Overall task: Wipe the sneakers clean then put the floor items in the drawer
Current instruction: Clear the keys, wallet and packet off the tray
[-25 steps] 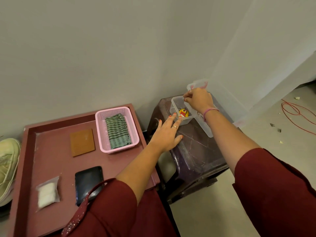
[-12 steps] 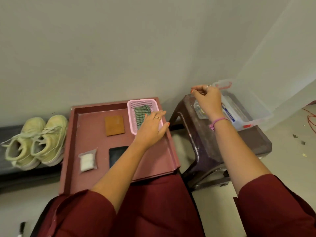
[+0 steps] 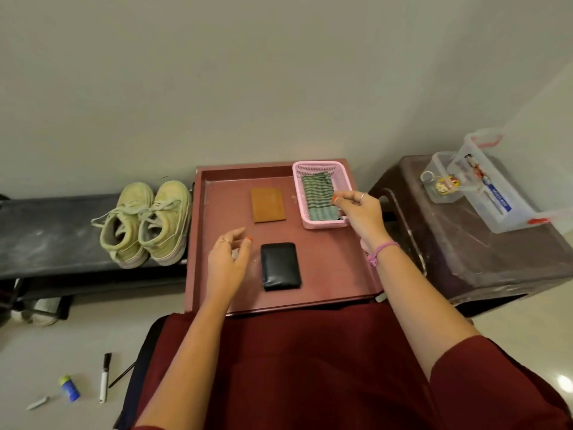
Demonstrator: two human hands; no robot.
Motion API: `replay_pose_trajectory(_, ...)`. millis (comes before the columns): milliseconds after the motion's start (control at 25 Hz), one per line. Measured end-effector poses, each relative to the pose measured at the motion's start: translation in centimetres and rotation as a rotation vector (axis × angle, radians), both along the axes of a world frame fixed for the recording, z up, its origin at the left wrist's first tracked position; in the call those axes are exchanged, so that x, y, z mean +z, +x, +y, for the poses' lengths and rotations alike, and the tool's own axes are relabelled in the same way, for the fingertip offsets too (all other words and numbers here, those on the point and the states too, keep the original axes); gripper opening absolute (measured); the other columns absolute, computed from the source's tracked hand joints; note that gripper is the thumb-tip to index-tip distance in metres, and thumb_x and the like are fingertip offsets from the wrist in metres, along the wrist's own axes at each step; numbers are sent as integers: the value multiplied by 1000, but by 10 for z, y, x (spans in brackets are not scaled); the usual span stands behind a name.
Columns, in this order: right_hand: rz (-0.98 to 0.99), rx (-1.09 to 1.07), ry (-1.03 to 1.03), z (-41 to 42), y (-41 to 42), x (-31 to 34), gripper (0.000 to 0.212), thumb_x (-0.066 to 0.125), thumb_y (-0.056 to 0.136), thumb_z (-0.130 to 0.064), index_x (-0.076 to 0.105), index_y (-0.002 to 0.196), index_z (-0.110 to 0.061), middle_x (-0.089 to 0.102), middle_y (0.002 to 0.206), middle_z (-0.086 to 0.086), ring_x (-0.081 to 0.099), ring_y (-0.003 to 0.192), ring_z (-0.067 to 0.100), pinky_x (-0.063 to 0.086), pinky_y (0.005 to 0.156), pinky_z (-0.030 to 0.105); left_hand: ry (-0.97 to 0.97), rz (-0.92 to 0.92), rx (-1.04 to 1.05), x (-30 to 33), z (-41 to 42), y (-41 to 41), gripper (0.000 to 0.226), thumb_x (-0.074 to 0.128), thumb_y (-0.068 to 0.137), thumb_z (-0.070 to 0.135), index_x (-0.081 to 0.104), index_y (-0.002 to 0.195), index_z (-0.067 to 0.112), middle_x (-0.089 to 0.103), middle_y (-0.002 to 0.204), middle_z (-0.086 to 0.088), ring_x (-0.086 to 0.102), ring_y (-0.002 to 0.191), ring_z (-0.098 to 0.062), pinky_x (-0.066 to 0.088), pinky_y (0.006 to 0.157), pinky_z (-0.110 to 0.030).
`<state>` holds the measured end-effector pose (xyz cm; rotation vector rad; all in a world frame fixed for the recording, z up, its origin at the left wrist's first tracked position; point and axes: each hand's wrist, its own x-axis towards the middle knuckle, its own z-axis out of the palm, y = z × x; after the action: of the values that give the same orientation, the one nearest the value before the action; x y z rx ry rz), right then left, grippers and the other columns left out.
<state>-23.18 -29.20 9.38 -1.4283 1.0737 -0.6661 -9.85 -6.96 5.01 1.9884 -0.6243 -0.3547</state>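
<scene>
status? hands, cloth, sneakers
Right hand at pink basket, fingertips on green cloth; grip unclear. Left hand open over tray. Sneakers untouched on bench. Nothing in the way.

My sleeves are dark red, ending above the elbow, and my lap at six o'clock wears the same cloth. My right hand [image 3: 359, 215] has a thin ring, with a pink bracelet [image 3: 379, 251] at the wrist. My left hand [image 3: 228, 263] has a ring too. My nails are painted orange.
</scene>
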Motion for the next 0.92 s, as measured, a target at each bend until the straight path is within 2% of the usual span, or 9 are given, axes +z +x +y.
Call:
replay_pose_trajectory(80,26,20,54,14,24,-15,17,62,88,-2,68,104,-4,66,85,-2,61,64,1,49,56,10,-9,116,65,-10,21,11,25,57,97,24,60,121,18,63,112,-1,60,89,-3,45,69,-8)
replay_pose_trajectory(200,74,75,113,28,60,-36,19,59,87,-1,66,104,-6,66,84,3,60,68,13,52,62,19,38,186,102,-26,42,19,22,57,97,28,61,117,20,66,109,-2,60,91,-7,41,66,-3)
replay_pose_trajectory(320,214,157,50,34,96,-64,16,62,81,-7,65,89,-20,68,108,5,61,85,14,52,78,30,55,219,124,-35,50,27,26,57,97,24,62,120,14,66,108,-4,57,86,-6,38,64,2)
replay_pose_trajectory(360,279,185,17,32,108,-74,14,64,79,-11,65,90,-19,66,118,6,61,94,15,52,86,33,65,229,113,-37,49,29,25,57,97,23,62,120,14,65,106,-2,56,83,-2,38,63,2)
replay_pose_trajectory(440,426,233,-31,29,130,-88,34,68,79,-17,62,110,-5,60,128,14,60,107,24,46,98,39,92,256,76,-43,44,30,24,57,97,21,62,119,12,63,98,4,54,79,2,38,62,2)
replay_pose_trajectory(520,613,297,-90,27,150,-95,57,67,84,-22,48,128,7,51,137,18,53,119,32,42,99,35,121,280,41,-49,41,31,24,57,97,20,62,119,12,59,88,10,54,73,3,39,59,1)
replay_pose_trajectory(640,773,282,-161,28,177,-108,74,66,85,-38,38,135,9,37,146,21,40,131,34,36,104,35,157,296,10,-55,37,38,25,57,96,24,64,119,15,63,86,7,58,74,-2,40,58,-3)
replay_pose_trajectory(800,870,177,-143,31,199,-131,99,79,74,-41,24,142,6,37,143,22,36,133,36,35,108,42,185,318,-26,-63,36,45,24,58,96,27,64,118,19,66,92,5,63,83,-6,41,64,-6)
replay_pose_trajectory(920,824,166,-52,22,206,-137,77,82,72,-33,45,129,3,54,130,19,51,121,34,45,98,39,183,321,-47,-68,30,48,20,57,96,24,63,115,20,58,83,12,55,75,2,41,60,-3)
